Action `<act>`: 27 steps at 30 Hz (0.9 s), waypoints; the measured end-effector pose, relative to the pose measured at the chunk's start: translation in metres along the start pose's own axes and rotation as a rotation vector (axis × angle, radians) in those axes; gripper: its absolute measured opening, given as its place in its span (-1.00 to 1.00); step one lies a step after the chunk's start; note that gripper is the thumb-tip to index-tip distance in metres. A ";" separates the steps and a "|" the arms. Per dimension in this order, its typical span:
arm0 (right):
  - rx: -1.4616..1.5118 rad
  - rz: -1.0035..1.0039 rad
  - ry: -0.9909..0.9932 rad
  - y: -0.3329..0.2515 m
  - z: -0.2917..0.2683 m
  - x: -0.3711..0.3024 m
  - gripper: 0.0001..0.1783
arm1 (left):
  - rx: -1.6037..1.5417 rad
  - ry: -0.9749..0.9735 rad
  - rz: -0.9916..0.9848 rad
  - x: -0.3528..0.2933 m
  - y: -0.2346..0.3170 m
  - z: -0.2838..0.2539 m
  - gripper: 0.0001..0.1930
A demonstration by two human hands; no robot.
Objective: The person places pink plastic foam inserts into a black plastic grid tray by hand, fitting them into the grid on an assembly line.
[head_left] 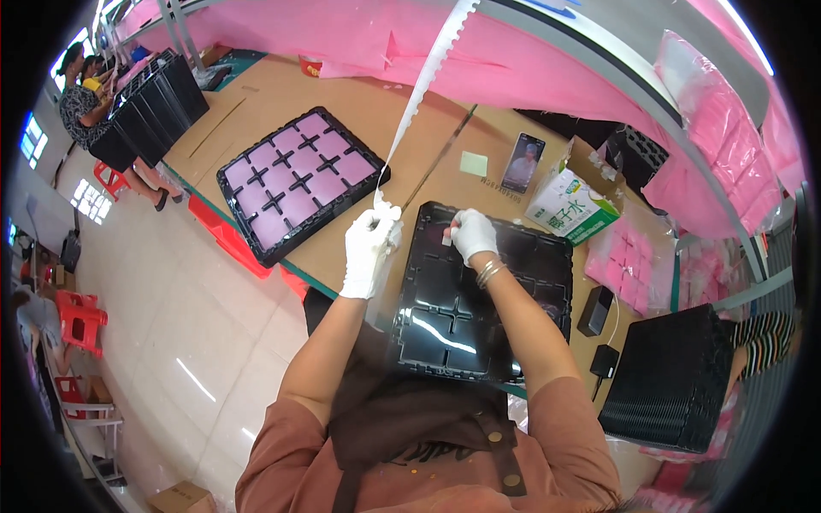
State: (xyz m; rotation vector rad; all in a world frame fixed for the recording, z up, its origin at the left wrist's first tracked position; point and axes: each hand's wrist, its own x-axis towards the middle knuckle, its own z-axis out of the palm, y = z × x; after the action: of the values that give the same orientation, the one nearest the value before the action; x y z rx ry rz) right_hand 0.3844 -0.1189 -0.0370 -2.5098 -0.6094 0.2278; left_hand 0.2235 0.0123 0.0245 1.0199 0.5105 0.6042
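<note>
A long white paper strip with a scalloped edge [419, 94] runs down from the top centre of the frame to the white-gloved left hand [368, 252], whose fingers are closed around its lower end just left of centre. The white-gloved right hand [470, 235] sits just beside it, fingertips pinched narrow on a small pale label [447, 240] at the upper left rim of an empty glossy black plastic compartment tray [479, 308], which lies in the middle of the frame in front of the person. The strip's end is between the two hands, above the tray's left corner.

The tray rests on a brown cardboard-covered worktable [359, 111]. In the upper left of centre lies a second black tray filled with pink square pads [299, 179]. To the upper right stand a dark phone [522, 162] and a green-and-white carton [571, 201]. A stack of black trays [671, 376] fills the lower right. Pink sheeting [513, 51] hangs behind the table. Red plastic stools [81, 316] stand on the pale tiled floor at the left, and other people work in the far upper left.
</note>
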 end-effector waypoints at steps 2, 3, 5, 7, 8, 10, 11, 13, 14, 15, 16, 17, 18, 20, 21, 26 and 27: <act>0.045 0.031 -0.025 -0.004 0.003 0.000 -0.85 | -0.001 -0.009 -0.003 0.000 0.000 0.001 -0.88; -0.089 -0.003 -0.016 -0.014 -0.003 -0.004 -0.82 | 0.021 -0.017 0.007 0.002 -0.004 0.000 -0.84; -0.222 -0.082 -0.007 -0.018 -0.010 -0.008 -0.70 | 0.042 -0.024 0.020 0.003 -0.010 -0.002 -0.79; -0.069 -0.148 0.110 -0.015 -0.013 -0.020 -0.67 | 0.071 -0.089 0.001 0.002 -0.013 -0.001 -0.84; 0.085 -0.212 0.225 -0.015 -0.014 -0.025 -0.64 | 0.071 -0.087 0.005 0.001 -0.012 0.000 -0.84; 0.696 -0.129 -0.099 -0.032 -0.021 -0.044 -0.56 | 0.002 -0.183 -0.004 -0.005 -0.010 0.002 -0.87; 0.884 -0.147 -0.157 -0.042 -0.023 -0.056 -0.56 | 0.007 -0.216 -0.015 -0.005 -0.012 0.004 -0.86; 1.177 -0.122 -0.239 -0.055 -0.021 -0.074 -0.61 | -0.011 -0.191 -0.010 -0.013 -0.010 0.014 -0.88; 1.150 -0.116 -0.196 -0.052 -0.018 -0.075 -0.69 | -0.031 -0.161 0.003 -0.016 -0.009 0.020 -0.90; 1.160 -0.101 -0.173 -0.049 -0.019 -0.075 -0.72 | 0.024 -0.154 -0.008 -0.018 -0.010 0.023 -0.87; 1.170 -0.086 -0.150 -0.046 -0.020 -0.075 -0.74 | 0.023 -0.158 -0.004 -0.019 -0.008 0.028 -0.87; 1.171 -0.087 -0.152 -0.048 -0.025 -0.078 -0.74 | 0.026 -0.155 -0.029 -0.021 -0.004 0.031 -0.85; 1.179 -0.086 -0.151 -0.049 -0.032 -0.082 -0.78 | 0.028 -0.151 -0.055 -0.022 0.000 0.033 -0.82; 1.184 -0.085 -0.154 -0.053 -0.040 -0.090 -0.81 | 0.109 -0.198 -0.067 -0.013 0.008 0.031 -0.75; 0.911 -0.240 0.098 -0.054 -0.041 -0.094 -0.84 | 0.138 -0.239 -0.095 -0.010 0.010 0.030 -0.75; 0.635 -0.481 0.319 -0.067 -0.058 -0.119 -0.90 | 0.129 -0.191 -0.090 -0.006 0.012 0.028 -0.74; 0.664 -0.440 0.248 -0.064 -0.058 -0.124 -0.91 | 0.101 -0.174 -0.077 -0.004 0.010 0.024 -0.74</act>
State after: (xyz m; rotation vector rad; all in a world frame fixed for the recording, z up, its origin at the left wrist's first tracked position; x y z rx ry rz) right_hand 0.2671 -0.1556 0.0508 -1.6884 -0.8043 -0.0458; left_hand 0.2344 -0.0015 0.0441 1.1324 0.4278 0.4198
